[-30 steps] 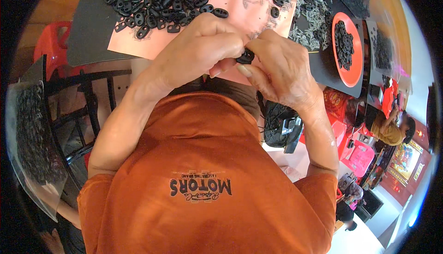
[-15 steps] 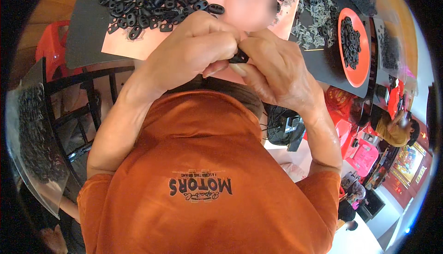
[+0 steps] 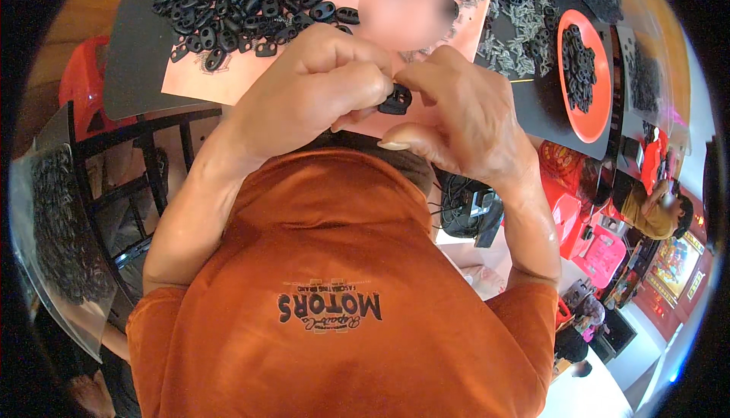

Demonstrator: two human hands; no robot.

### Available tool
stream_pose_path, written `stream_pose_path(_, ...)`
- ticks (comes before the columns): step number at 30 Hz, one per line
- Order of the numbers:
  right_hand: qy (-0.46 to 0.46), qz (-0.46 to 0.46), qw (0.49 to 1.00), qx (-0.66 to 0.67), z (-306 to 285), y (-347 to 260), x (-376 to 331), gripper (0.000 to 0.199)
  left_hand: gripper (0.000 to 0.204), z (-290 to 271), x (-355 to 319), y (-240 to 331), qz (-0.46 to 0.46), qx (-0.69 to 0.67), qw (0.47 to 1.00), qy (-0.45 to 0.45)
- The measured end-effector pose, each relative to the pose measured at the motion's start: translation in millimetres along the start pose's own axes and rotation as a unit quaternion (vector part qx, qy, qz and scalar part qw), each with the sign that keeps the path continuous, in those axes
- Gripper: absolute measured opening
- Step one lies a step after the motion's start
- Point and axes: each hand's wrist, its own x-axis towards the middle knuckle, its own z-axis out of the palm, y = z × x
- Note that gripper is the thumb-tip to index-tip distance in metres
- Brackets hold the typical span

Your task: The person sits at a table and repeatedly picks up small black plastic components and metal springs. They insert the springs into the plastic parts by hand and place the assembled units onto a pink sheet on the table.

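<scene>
My left hand [image 3: 315, 87] is closed, thumb and fingertips pinching a small black plastic cord lock [image 3: 395, 100] with two holes. The cord lock sticks out on the right side of the fingertips, above the near edge of the table. Right beside it, my right hand [image 3: 468, 110] is open, its thumb lowered well away from the fingers. The right index fingertip is close to the cord lock's upper edge; whether it touches I cannot tell. Beyond my hands, a heap of black two-hole cord lock pieces [image 3: 228, 7] lies on a pink sheet [image 3: 194, 80].
Small silvery springs [image 3: 506, 42] are scattered right of the sheet on the dark table [image 3: 129, 68]. An orange-red oval dish [image 3: 603, 106] holds small black parts. A red stool [image 3: 87, 76] and a black metal frame [image 3: 137, 163] stand left. Another person [image 3: 646, 209] is far right.
My right thumb has dropped away and the right hand has spread, exposing more of the cord lock. The left hand keeps its pinch. The view has shifted slightly.
</scene>
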Motion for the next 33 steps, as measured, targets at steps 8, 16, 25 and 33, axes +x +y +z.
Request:
stream_pose_path(8, 0.039, -0.046, 0.998, 0.0, 11.8, 2.0, 1.3, 0.029, 0.023, 0.8, -1.1, -1.4, -0.016, 0.0, 1.0, -0.012)
stream_pose_path(16, -0.015, 0.064, 0.991, 0.119, -1.9, -2.4, 0.6, 0.022, 0.028, 2.7, -4.7, -3.3, 0.054, 0.022, 0.998, 0.011)
stream_pose_path(25, -0.033, 0.191, 0.95, 0.246, -7.9, -4.2, -5.1, 0.026, 0.026, 3.8, -4.5, -6.7, 0.058, 0.077, 0.995, -0.006)
stream_pose_path(33, 0.003, 0.23, 0.928, 0.292, 0.2, -5.9, -5.2, 0.019, 0.019, 9.8, -4.6, 0.9, 0.054, 0.039, 0.998, 0.01)
